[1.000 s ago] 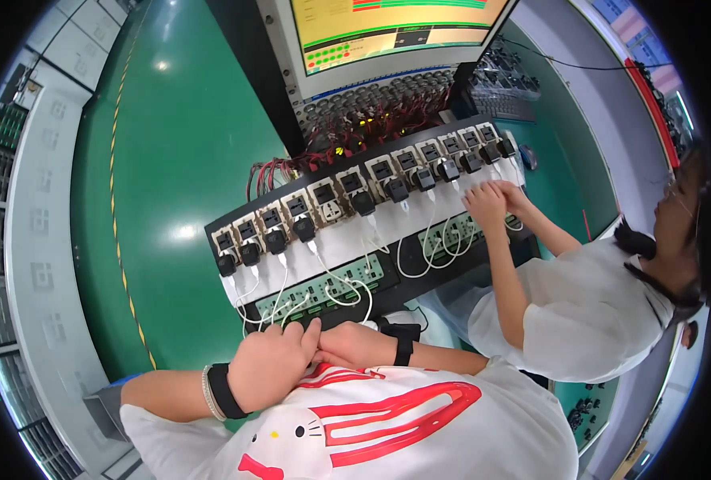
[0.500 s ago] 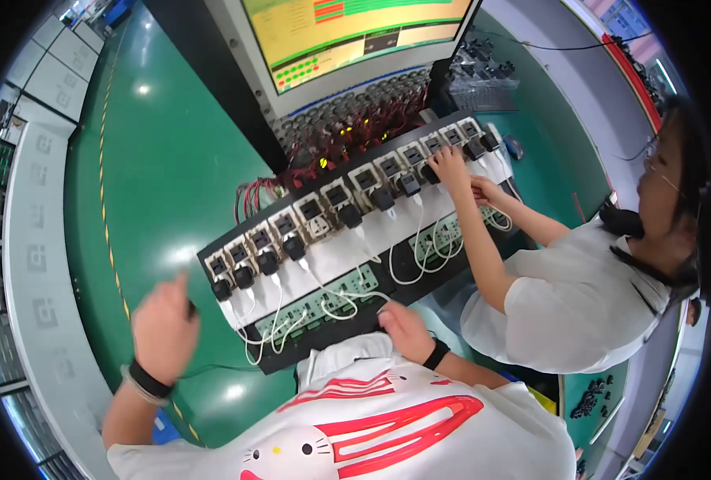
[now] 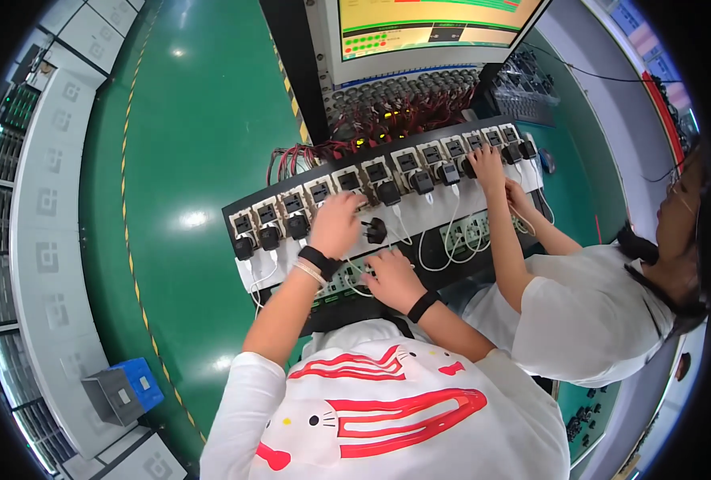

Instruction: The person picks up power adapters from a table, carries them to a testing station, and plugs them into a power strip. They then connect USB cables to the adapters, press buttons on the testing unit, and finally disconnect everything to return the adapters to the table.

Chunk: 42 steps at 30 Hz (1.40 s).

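My left hand (image 3: 337, 226) reaches over the middle of a long row of power sockets. Its fingers, smeared by motion, are by a socket (image 3: 347, 179), and what they touch is hidden. My right hand (image 3: 393, 280) hovers lower, over the green circuit boards (image 3: 330, 291), fingers loosely apart beside a white cable (image 3: 357, 290). Just above it is a loose black plug charger (image 3: 374, 231), pins toward the left, against the white panel (image 3: 414, 214). Other black chargers, such as one beside my left hand (image 3: 297, 226), sit in sockets with white cables attached.
At the right, a co-worker in a white shirt (image 3: 567, 316) has both hands at the row's right end. Behind the sockets stand red wiring (image 3: 443, 112) and a lit screen (image 3: 435, 28). A grey and blue bin (image 3: 123, 392) is on the green floor at the left.
My left hand has swung from left of the row to its middle. My right hand has moved up toward the sockets. A loose black charger now shows between them. The view has shifted.
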Tool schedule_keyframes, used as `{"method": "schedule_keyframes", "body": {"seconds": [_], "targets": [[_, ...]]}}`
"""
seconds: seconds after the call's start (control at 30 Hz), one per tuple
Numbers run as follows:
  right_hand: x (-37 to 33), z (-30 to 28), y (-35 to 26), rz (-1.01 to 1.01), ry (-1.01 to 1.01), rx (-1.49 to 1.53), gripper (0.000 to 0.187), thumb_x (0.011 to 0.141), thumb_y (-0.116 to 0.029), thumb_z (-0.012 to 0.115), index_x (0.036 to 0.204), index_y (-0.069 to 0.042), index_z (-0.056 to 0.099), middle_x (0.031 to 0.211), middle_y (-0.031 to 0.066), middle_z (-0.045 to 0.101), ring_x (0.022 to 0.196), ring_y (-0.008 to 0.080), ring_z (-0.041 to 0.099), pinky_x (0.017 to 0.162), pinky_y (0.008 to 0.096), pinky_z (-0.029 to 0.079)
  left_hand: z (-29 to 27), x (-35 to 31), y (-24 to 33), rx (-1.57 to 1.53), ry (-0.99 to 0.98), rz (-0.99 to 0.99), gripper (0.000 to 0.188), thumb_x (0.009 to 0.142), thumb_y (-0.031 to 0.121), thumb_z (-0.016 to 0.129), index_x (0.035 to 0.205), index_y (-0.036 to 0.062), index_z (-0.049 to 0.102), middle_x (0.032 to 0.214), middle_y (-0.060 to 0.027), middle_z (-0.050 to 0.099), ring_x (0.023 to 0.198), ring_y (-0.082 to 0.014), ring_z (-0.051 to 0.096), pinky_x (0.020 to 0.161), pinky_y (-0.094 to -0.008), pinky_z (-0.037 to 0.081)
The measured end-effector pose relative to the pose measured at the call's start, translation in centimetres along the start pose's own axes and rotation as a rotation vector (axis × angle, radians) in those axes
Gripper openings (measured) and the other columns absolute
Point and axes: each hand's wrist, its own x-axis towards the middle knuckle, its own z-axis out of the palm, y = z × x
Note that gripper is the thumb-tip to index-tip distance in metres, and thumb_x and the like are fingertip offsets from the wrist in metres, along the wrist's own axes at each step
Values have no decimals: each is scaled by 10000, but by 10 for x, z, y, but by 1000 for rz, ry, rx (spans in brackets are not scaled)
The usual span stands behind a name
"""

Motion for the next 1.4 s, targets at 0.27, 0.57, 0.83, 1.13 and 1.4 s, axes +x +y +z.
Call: {"method": "schedule_keyframes", "body": {"seconds": [0.27,0.57,0.83,1.13,1.4], "targets": [[4,8,-28,-89,120,97,338,803,-199,610,1082,-19,547,1004,175,546,945,353,507,850,417,408,-30,-4,-56,378,-418,150,332,691,16,576,966,186,650,1061,-53,570,999,-281,532,836,-385,448],[27,-17,-35,120,-274,738,292,918,-265,477,971,1,586,838,184,604,794,317,575,741,371,454,-109,-32,52,452,-464,371,175,661,85,610,835,66,602,823,-83,559,820,-264,575,717,-368,440],[-8,28,-75,-192,-448,557,307,919,-286,466,938,-19,616,876,196,627,826,370,595,720,427,463,-107,-134,61,273,-589,-96,234,671,197,651,817,52,539,736,-132,597,691,-322,605,613,-422,489],[-19,13,-116,-516,-687,583,326,945,-298,445,856,-5,556,762,227,575,719,405,563,639,446,440,-182,-140,88,134,-838,-148,198,670,223,641,736,52,567,708,-145,595,664,-348,593,584,-421,477],[-20,-4,-106,-514,-415,457,243,918,-216,467,838,-8,564,713,199,569,699,378,575,622,438,445,-179,-146,88,260,-590,-45,214,650,198,648,794,84,538,711,-83,562,664,-294,587,574,-409,464]]}}
